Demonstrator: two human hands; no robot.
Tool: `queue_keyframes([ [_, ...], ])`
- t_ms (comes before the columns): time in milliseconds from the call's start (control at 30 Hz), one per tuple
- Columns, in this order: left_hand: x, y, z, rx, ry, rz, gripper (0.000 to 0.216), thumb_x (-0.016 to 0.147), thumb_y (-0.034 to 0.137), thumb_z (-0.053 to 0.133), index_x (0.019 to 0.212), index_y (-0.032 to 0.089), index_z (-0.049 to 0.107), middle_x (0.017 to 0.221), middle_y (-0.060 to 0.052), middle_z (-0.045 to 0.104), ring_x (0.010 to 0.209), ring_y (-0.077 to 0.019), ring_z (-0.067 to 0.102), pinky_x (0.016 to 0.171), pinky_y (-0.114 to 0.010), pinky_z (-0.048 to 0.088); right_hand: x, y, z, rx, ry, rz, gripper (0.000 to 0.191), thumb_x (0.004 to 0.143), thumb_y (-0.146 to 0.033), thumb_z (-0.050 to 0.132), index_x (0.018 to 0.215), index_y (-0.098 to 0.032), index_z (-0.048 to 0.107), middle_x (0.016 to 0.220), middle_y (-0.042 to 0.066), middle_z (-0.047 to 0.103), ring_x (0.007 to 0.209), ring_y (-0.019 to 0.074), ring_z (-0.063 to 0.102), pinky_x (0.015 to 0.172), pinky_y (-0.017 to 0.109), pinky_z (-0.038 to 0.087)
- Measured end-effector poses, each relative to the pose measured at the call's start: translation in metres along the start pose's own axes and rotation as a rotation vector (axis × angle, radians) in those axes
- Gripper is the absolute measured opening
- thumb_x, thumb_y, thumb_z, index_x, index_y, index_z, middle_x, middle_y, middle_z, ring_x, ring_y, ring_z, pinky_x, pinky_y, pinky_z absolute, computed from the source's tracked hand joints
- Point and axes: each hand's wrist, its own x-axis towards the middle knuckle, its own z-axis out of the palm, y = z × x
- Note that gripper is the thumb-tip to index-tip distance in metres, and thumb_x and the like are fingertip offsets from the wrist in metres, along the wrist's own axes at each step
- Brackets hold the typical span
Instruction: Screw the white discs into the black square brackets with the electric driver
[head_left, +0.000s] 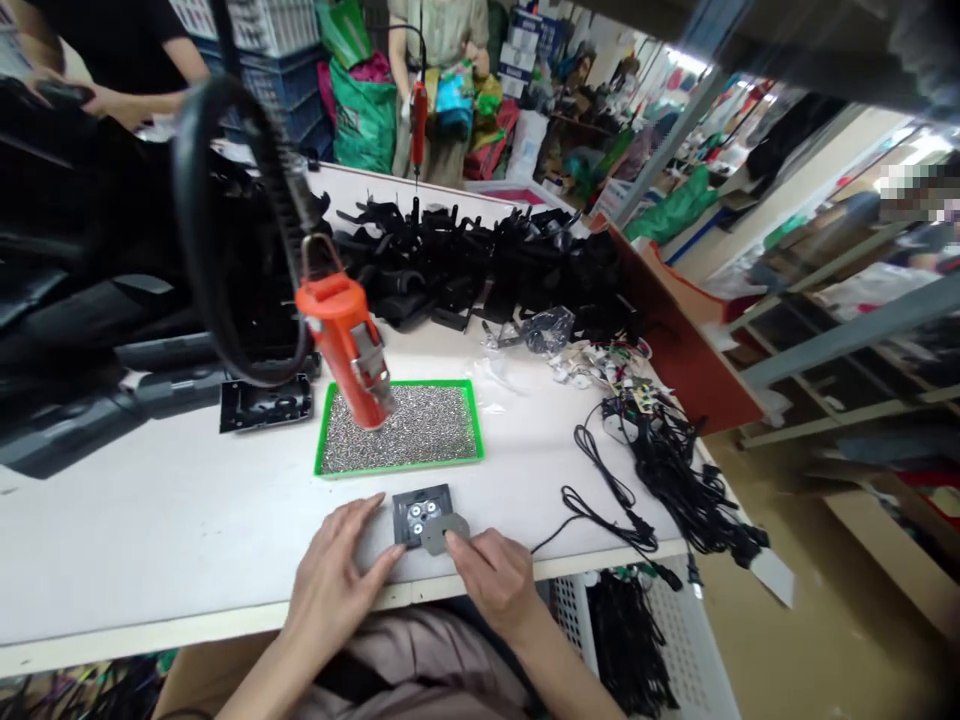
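Observation:
A small dark square part (403, 520) with several white washer-like rings lies on the bench near its front edge. My left hand (337, 565) rests to its left, fingers and thumb apart, the thumb tip at the part's lower left corner. Between thumb and fingers my right hand (499, 580) pinches a flat grey rounded plate (436, 543), which overlaps the part's lower right side. Just behind stands a green-rimmed tray (480, 440) full of tiny metal pieces. An orange power screwdriver (345, 345) hangs above the tray's left side.
Black plastic housings (172, 390) pile up at the left, and black parts (480, 260) cover the bench's back. Black cables (667, 480) and small wired boards (637, 390) lie at the right. Two people work across the bench, near another hanging red screwdriver (418, 125).

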Motion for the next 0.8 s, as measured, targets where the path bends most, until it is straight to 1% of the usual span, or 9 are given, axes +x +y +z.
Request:
queue_keyframes([
  [67,0.008,-0.010,0.007,0.066,-0.021,0.130,0.067,0.074,0.046,0.067,0.134,0.023,0.047,0.130,-0.012,0.057,0.118,-0.0297,0.054,0.097,-0.044,0.046,0.004,-0.001,0.011,-0.023,-0.031,-0.013,0.025,0.089,-0.011,0.056,0.111,-0.019,0.062,0.060,0.000,0.056,0.055,0.0140,0.053,0.050,0.029,0.035],
  [100,0.013,-0.013,0.011,0.083,-0.049,0.175,0.069,0.073,0.044,0.068,0.134,0.022,0.047,0.131,-0.012,0.057,0.119,-0.0301,0.053,0.098,-0.045,0.045,0.007,-0.001,0.017,-0.034,-0.046,-0.018,0.026,0.089,-0.011,0.055,0.113,-0.020,0.061,0.061,0.000,0.056,0.057,0.0142,0.054,0.050,0.029,0.035],
  [167,0.021,-0.014,0.018,0.104,-0.103,0.209,0.065,0.072,0.040,0.070,0.132,0.023,0.049,0.127,-0.011,0.061,0.116,-0.0300,0.056,0.096,-0.046,0.045,0.012,-0.001,0.026,-0.056,-0.069,-0.028,0.025,0.090,-0.012,0.053,0.112,-0.020,0.061,0.061,0.000,0.056,0.058,0.0142,0.055,0.051,0.029,0.035],
  [267,0.028,-0.011,0.022,0.115,-0.147,0.180,0.059,0.073,0.036,0.071,0.128,0.024,0.053,0.120,-0.009,0.066,0.111,-0.0298,0.057,0.092,-0.046,0.045,0.015,0.000,0.033,-0.105,-0.106,-0.068,0.023,0.090,-0.012,0.055,0.111,-0.017,0.062,0.059,0.000,0.054,0.058,0.0151,0.053,0.051,0.030,0.034],
  [433,0.031,-0.010,0.019,0.098,-0.183,0.148,0.061,0.072,0.034,0.073,0.128,0.026,0.053,0.120,-0.007,0.066,0.110,-0.0289,0.057,0.092,-0.044,0.044,0.009,-0.001,0.028,-0.157,-0.177,-0.084,0.026,0.088,-0.011,0.055,0.114,-0.013,0.060,0.061,0.001,0.052,0.060,0.0168,0.050,0.052,0.031,0.034],
  [633,0.031,-0.016,0.024,0.100,-0.165,0.161,0.061,0.070,0.033,0.074,0.127,0.027,0.053,0.120,-0.006,0.066,0.108,-0.0284,0.057,0.091,-0.044,0.044,0.007,-0.004,0.023,-0.164,-0.222,-0.054,0.028,0.090,-0.008,0.050,0.116,-0.013,0.058,0.068,0.003,0.055,0.064,0.0178,0.052,0.055,0.032,0.038],
  [800,0.031,-0.018,0.025,0.089,-0.158,0.171,0.060,0.070,0.035,0.073,0.126,0.027,0.054,0.119,-0.007,0.066,0.107,-0.0286,0.058,0.090,-0.044,0.044,0.010,-0.009,0.018,-0.142,-0.259,-0.055,0.030,0.088,-0.006,0.050,0.117,-0.010,0.057,0.070,0.004,0.058,0.066,0.0194,0.054,0.056,0.033,0.041],
])
